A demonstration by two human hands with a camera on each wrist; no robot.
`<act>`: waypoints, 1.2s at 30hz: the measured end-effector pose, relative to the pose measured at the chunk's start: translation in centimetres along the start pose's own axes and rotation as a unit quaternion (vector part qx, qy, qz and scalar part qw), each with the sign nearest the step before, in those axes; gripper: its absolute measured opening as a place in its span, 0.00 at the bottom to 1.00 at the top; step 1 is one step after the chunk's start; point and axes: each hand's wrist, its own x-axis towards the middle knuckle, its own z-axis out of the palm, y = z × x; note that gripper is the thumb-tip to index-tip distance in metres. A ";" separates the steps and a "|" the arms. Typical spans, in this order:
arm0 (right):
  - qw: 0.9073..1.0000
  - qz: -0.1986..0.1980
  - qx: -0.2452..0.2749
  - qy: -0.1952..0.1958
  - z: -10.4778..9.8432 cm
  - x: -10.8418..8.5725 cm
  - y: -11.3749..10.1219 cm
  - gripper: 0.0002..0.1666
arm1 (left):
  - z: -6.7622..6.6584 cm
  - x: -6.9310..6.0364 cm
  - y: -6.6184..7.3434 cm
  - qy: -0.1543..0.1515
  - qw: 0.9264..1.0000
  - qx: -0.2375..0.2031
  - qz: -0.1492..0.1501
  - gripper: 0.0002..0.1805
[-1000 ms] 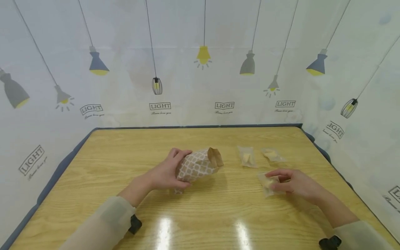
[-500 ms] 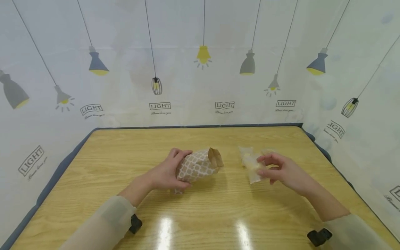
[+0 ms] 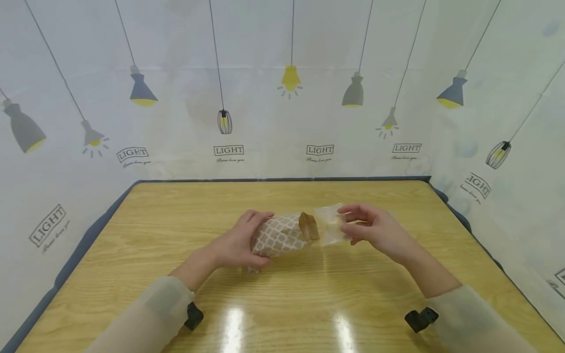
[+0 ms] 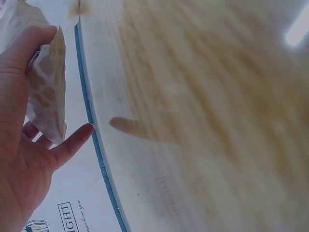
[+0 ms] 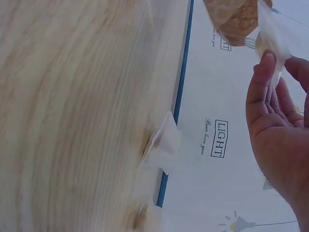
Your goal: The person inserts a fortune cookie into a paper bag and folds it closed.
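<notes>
My left hand [image 3: 238, 240] grips a brown paper bag [image 3: 280, 235] with a white lattice pattern, its thumb on the near side and fingers over the far side. The bag lies on its side, its open mouth facing right. Between thumb and fingers my right hand [image 3: 381, 233] pinches a small translucent packet [image 3: 327, 224] with something pale yellow inside. That packet is held just right of the bag's mouth; whether they touch I cannot tell. In the right wrist view another such packet [image 5: 164, 145] lies on the table, with part of a further packet [image 5: 141, 217] at the lower edge.
The wooden table [image 3: 282, 294] has a blue edging [image 3: 220, 180] along its back. A white wall covering [image 3: 265, 113] printed with hanging lamps stands behind and at both sides. A dark wrist camera [image 3: 421, 319] sits below each sleeve.
My right hand has lifted the nearest packet from the table and carried it left and away from me to the bag's mouth. The left hand and bag have stayed in place.
</notes>
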 end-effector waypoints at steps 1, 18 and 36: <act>1.000 -0.001 0.004 -0.004 0.1 0.1 -0.1 0.27 | 0.0 0.0 0.1 0.001 1.000 0.001 0.002 0.61; 1.000 0.014 -0.003 -0.026 1.3 1.6 -0.8 0.26 | 0.3 0.3 0.1 0.005 1.000 -0.025 0.009 0.59; 0.998 -0.022 -0.064 0.006 3.3 2.3 -1.1 0.21 | 0.6 0.7 0.7 0.023 0.999 -0.032 -0.001 0.58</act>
